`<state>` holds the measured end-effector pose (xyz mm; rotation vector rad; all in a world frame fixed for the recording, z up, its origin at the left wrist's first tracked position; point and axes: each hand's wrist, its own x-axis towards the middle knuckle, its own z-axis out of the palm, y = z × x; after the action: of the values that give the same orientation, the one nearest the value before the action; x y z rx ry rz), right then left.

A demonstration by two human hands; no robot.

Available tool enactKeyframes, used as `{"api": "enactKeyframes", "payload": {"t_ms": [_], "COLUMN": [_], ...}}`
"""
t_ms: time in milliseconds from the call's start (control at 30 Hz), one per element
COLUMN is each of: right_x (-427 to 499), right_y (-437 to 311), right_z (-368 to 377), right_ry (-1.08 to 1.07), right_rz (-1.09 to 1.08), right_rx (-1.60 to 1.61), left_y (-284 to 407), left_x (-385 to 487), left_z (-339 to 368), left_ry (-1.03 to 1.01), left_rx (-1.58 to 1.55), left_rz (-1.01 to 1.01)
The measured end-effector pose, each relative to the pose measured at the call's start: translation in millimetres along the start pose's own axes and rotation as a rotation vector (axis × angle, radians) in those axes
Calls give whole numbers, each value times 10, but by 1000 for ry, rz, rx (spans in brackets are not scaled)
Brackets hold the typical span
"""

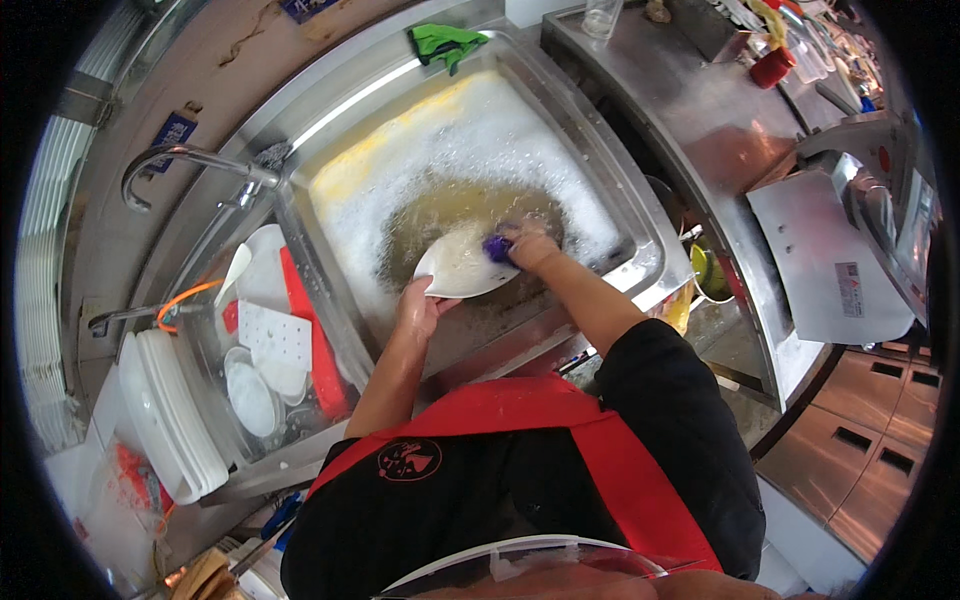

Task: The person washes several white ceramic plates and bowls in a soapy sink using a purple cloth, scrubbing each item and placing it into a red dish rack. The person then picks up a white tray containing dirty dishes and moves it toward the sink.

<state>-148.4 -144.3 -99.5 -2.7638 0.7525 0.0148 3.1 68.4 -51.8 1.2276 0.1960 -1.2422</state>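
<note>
My left hand (422, 306) grips the near left rim of a white oval plate (457, 270), which is partly under the murky water of a steel sink (637, 202). In my right hand (531, 246) is a purple scouring pad (497, 248), held against the right side of the plate. The fingertips of that hand are partly in the water. White and yellowish foam (480, 135) surrounds the patch of water about the plate.
A faucet (202, 155) stands left of the sink. The left basin holds white dishes (253, 397), a perforated white board (275, 335) and a red strip (311, 337). Stacked white trays (169, 420) lean beside it. A green cloth (446, 43) hangs at the far rim; a steel counter (697, 97) stands right.
</note>
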Motion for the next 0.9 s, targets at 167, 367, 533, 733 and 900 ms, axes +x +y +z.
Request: {"api": "enactKeyframes", "payload": {"t_ms": [167,367,533,733,900], "right_x": [259,329,327,403,354], "right_y": [220,573,788,226,-585], "right_z": [89,182,372,539,125], "right_ry": [65,-213,-264,139,321], "right_rz": [552,928,1098,1012,529], "right_rx": [638,1216,1645,1179,650], "left_y": [198,424,442,267,183], "left_x": [-317,-385,-363,-242,-88], "left_z": [149,161,265,503,509], "left_ry": [-79,-160,-229,52,60], "left_rx": [64,1222,759,70,5], "left_rz": [85,917,531,410,320]}}
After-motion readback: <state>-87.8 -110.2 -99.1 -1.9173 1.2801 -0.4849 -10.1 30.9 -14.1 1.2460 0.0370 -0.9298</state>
